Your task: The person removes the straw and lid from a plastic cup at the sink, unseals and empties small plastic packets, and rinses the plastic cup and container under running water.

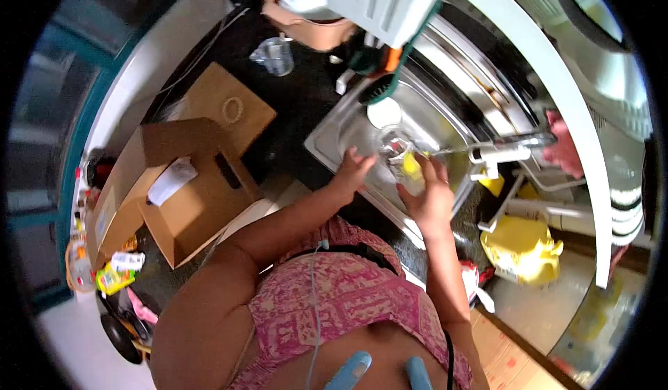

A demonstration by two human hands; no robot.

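Over the steel sink (pixel 334 127), my right hand (pixel 428 194) presses something yellow (pixel 412 165), perhaps a sponge, against a clear glass vessel (pixel 394 141). My left hand (pixel 353 172) is at the vessel's near left side, its fingers apart; contact with the glass is hard to make out. Behind the vessel, a round white item (pixel 384 113) lies in the sink. The faucet (pixel 515 143) reaches in from the right, its spout ending near my right hand.
An open cardboard box (pixel 202 219) with a white paper inside stands on the left counter, near a clear jug (pixel 273 57). A white rack (pixel 379 4) hangs above the sink's far side. On the right are a yellow bag (pixel 520 247) and another person's hand (pixel 562 145).
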